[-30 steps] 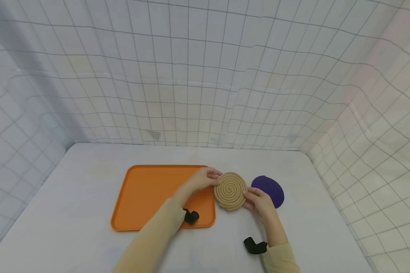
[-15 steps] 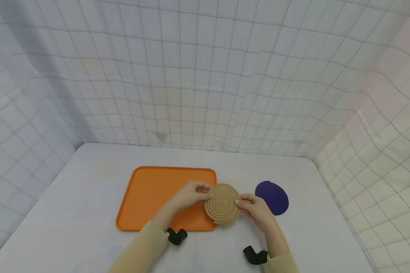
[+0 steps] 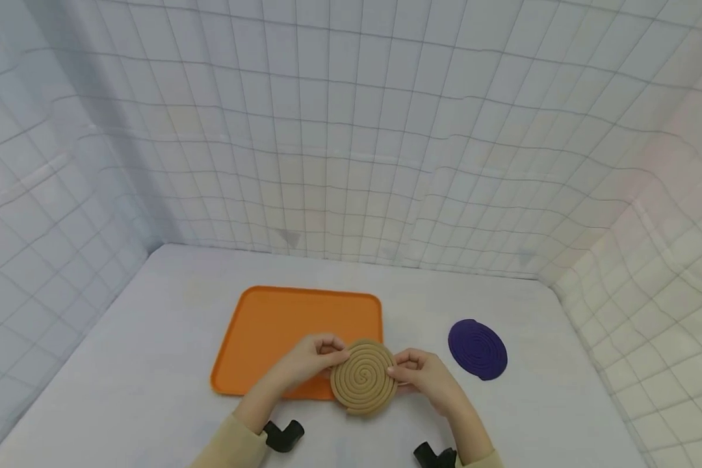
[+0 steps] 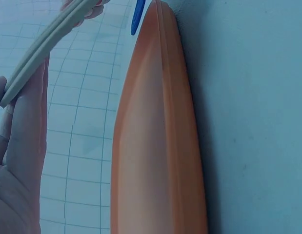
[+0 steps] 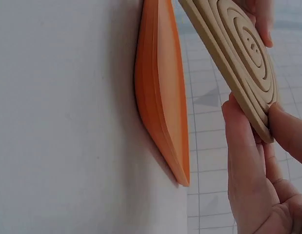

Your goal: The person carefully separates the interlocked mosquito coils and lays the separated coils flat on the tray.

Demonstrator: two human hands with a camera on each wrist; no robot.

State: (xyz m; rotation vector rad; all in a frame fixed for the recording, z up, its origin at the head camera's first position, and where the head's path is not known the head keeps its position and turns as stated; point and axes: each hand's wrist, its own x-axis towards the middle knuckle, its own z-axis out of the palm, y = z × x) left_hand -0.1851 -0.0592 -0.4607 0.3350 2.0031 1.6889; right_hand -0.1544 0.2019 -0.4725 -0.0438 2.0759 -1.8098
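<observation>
A round tan spiral coaster (image 3: 363, 382) is held up between both hands, face tilted upward. My left hand (image 3: 311, 359) pinches its left edge, thumb on the top face and fingers underneath. On the opposite edge my right hand (image 3: 428, 378) pinches it likewise; the right wrist view shows the thumb (image 5: 287, 126) over the grooved face. The left wrist view catches the coaster (image 4: 43, 46) edge-on, raised off the table. An orange tray (image 3: 298, 318) lies below and behind, its front right corner hidden by the coaster in the head view.
A purple spiral coaster (image 3: 478, 350) lies flat on the white table (image 3: 421, 299), right of the tray. White gridded cloth walls (image 3: 351, 162) rise behind and at both sides. Black curved pieces (image 3: 284, 435) are strapped at the wrists.
Both hands have drawn the tan coaster toward the body and leftward, away from the purple one, over the tray's front right corner. The head view has shifted slightly.
</observation>
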